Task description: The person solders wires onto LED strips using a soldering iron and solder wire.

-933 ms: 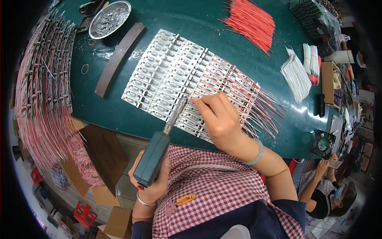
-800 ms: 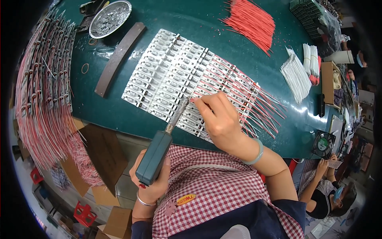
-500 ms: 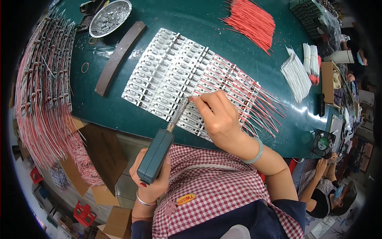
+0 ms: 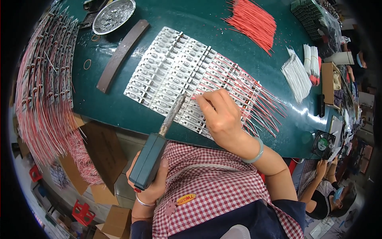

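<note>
My left hand [image 4: 149, 175] is wrapped round the dark green handle of a soldering iron [image 4: 148, 161]. Its long, crusted metal tip points up and away over a white panel of small circuit boards [image 4: 159, 85], ending just left of my right fingertips. My right hand [image 4: 223, 115] is pinched closed above the panel, with a bit of red wire [image 4: 193, 97] showing at the fingertips; the hand hides much of it. Red and white wires [image 4: 264, 105] run from the boards on the panel's right side and hang past its edge.
A brown curved bar [image 4: 122, 55] and a metal bowl of silvery scraps [image 4: 114, 16] lie left of the panel. Finished-looking wired strips [image 4: 43, 91] drape at far left. Red wires [image 4: 254, 24], white wires [image 4: 296, 75] and a small fan [image 4: 323, 143] lie right. A co-worker [image 4: 330, 195] sits nearby.
The soldering iron and my left hand have drawn back toward the lower left, so the tip stands slightly farther from my right fingertips. My right hand stays almost where it was.
</note>
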Available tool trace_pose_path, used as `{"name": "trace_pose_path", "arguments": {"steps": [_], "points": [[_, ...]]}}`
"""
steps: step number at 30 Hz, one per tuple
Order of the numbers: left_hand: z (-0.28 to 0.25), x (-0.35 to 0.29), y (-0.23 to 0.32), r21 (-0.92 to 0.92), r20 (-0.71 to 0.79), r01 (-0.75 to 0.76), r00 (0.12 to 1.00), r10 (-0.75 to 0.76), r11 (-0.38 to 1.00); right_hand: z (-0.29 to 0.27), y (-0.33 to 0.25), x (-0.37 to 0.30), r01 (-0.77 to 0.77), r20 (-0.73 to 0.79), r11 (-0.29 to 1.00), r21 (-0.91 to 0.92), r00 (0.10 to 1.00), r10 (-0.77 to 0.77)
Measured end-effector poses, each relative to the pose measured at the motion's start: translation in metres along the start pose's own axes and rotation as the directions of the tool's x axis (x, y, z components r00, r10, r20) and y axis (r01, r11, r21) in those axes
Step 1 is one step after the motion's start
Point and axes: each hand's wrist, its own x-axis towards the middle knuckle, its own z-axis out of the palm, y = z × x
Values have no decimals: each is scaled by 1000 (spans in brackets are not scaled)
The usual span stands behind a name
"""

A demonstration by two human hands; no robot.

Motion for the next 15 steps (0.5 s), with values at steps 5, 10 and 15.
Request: {"name": "trace_pose_path", "arguments": {"steps": [5,10,15], "points": [[-4,-5,-4,60,18,-38,999,37,998,-3,-12,-4,-38,-43,998,51,998,40],[-5,-5,-2,67,58,-28,998,24,997,0,-15,-5,-56,-13,996,64,998,57],[-4,-6,-1,55,87,-4,996,-1,998,-1,-16,-6,-66,18,995,72,998,65]]}}
